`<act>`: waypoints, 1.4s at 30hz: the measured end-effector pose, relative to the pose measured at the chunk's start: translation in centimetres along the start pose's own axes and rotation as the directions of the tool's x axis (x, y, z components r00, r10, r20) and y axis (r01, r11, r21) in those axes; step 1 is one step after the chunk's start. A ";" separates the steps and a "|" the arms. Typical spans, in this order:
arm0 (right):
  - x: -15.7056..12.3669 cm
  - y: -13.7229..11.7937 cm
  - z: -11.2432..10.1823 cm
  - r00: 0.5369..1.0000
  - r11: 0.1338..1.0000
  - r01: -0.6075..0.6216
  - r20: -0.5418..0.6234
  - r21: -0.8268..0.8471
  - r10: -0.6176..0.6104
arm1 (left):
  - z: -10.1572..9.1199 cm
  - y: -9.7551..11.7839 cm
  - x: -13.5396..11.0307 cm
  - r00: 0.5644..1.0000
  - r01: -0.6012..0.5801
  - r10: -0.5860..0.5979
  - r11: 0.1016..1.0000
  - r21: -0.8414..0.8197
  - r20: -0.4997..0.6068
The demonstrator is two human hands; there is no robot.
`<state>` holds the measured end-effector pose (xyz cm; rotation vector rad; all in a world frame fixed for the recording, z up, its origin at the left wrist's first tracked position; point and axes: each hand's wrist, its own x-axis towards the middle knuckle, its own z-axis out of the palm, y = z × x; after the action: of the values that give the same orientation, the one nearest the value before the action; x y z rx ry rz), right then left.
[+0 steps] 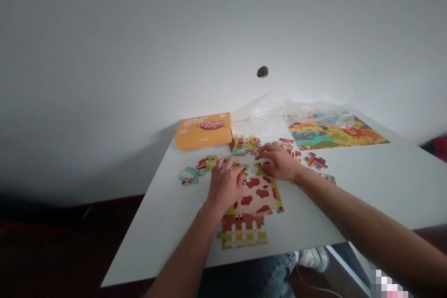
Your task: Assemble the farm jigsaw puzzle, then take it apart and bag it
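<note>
A partly joined puzzle point(256, 193) lies on the white table, showing a pink animal body with dark red spots. A strip with a white fence point(244, 235) forms its near end. My left hand point(227, 181) rests at its upper left, fingers spread and bent over green pieces, which it partly hides. Just to the right, my right hand point(278, 162) has its thumb and fingers around a green puzzle piece point(259, 169) at the puzzle's far edge. Loose pieces point(190, 175) lie left of my left hand, and more pieces point(316, 160) lie right of my right hand.
An orange puzzle box point(204, 131) stands at the back left. Crumpled clear plastic point(268, 114) lies behind the pieces, partly over a colourful animal picture sheet point(335, 135). Several joined pieces point(239, 145) sit in front of the box. A wall rises behind the table.
</note>
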<state>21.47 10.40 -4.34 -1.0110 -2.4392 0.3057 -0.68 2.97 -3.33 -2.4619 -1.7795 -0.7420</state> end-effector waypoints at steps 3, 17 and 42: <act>-0.1 -0.3 -0.3 0.999 1.000 0.000 0.043 -0.025 0.001 | -0.1 -1.4 0.4 0.984 -0.104 0.117 0.989 -0.103 0.133; 0.1 -0.3 0.3 0.996 0.999 -0.042 0.076 0.031 0.040 | 1.9 -1.7 1.2 0.987 -0.139 0.155 0.958 -0.249 0.047; -0.2 -0.3 0.0 0.993 0.998 -0.065 0.104 0.003 0.065 | 0.8 -1.3 1.0 0.972 -0.141 0.183 0.956 -0.256 0.150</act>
<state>21.40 10.07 -4.30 -1.0988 -2.4991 0.3963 -1.33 4.55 -4.05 -2.8726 -1.5916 -0.8009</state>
